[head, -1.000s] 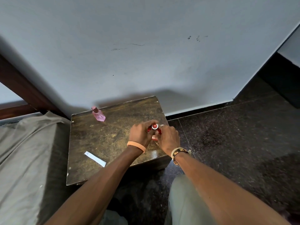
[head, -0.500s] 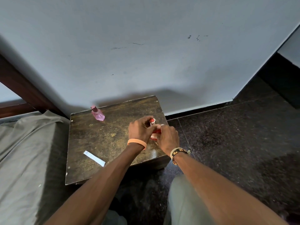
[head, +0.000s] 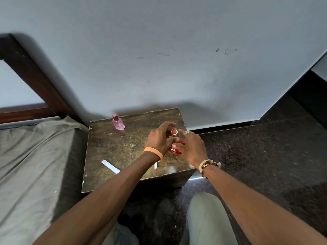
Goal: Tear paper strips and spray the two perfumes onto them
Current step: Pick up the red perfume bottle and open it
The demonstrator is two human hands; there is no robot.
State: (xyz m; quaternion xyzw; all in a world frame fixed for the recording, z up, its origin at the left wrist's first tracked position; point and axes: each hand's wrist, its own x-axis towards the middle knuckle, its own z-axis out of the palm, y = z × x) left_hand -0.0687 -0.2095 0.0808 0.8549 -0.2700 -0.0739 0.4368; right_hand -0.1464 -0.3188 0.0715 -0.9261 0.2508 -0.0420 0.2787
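Note:
A red perfume bottle (head: pixel 175 150) is held between both hands over the right part of the small brown table (head: pixel 123 147). My right hand (head: pixel 193 149) grips its body, thumb on the front. Around its round red cap (head: pixel 174 132), my left hand (head: pixel 159 138) curls its fingers and thumb. A pink perfume bottle (head: pixel 118 123) stands at the table's back left. One white paper strip (head: pixel 110 166) lies near the front left. The end of a second strip (head: pixel 155 165) shows under my left wrist.
A grey wall rises right behind the table. A bed with a grey sheet (head: pixel 35 165) and a dark wooden frame (head: pixel 35 76) borders the table's left side. Dark speckled floor (head: pixel 256 156) spreads to the right. My knees (head: pixel 205 218) are just in front of the table.
Both hands stay on the red bottle. My left fingers have spread a little round the cap, so the cap's top shows. A second strip's end has come into sight under my left wrist.

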